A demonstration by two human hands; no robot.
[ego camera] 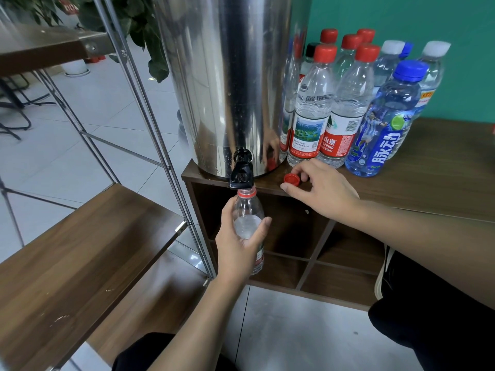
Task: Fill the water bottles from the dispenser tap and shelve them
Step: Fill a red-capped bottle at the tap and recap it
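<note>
The left hand (241,242) is gripping an uncapped bottle (248,218) under the dispenser tap (242,174). The right hand (318,187) is pinching the red cap (292,179) beside the dispenser. If the mouth is drifting off the spout, water may be spilling.

Dark wood cabinet top (442,167) — steel dispenser (230,81), capped bottles (356,103), loose red cap (292,179).

A leafy green plant (139,25) stands before a teal wall (428,17).

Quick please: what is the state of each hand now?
Left hand: grips the uncapped clear plastic bottle under the black tap.
Right hand: fingers pinch the loose red bottle cap on the brown wooden cabinet top.
</note>
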